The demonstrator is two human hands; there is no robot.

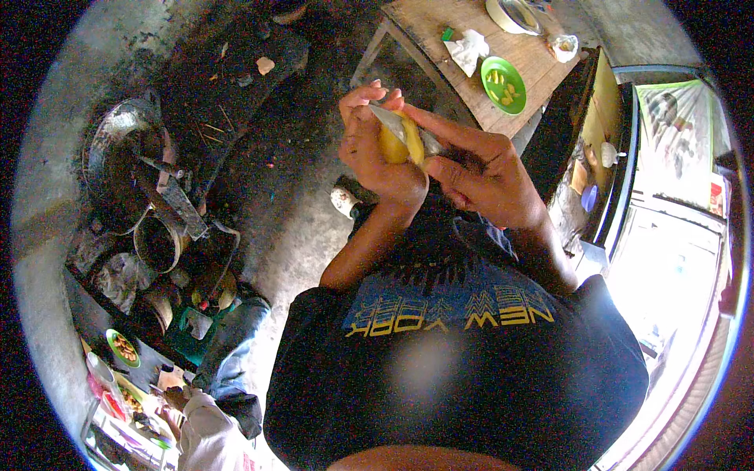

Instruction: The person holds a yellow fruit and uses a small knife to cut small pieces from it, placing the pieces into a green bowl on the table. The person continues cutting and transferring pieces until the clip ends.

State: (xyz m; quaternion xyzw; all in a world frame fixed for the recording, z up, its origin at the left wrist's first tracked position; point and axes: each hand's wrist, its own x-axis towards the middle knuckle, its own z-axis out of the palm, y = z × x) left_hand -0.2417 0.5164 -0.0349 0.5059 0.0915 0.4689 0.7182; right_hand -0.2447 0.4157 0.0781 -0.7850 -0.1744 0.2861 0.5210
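My left hand (pixel 377 150) cups a peeled yellow piece of fruit or vegetable (pixel 392 146), held up in front of my chest. In my right hand (pixel 486 165) is a knife (pixel 389 122), its pale blade lying against the yellow piece. A yellow strip (pixel 415 144) stands along the blade on the right hand's side, and whether it is cut free I cannot tell. The right fingers hide the knife's handle. Beyond my hands, a green plate (pixel 503 86) with several yellow pieces rests on the near part of a wooden table (pixel 424 29).
On the table are a crumpled white plastic bag (pixel 468 50) and a round container (pixel 513 16). At left are a large metal pan (pixel 121 159) and a cylindrical vessel (pixel 159 241). A person in a pale top (pixel 203 433) is at lower left, beside plates of food (pixel 123 347).
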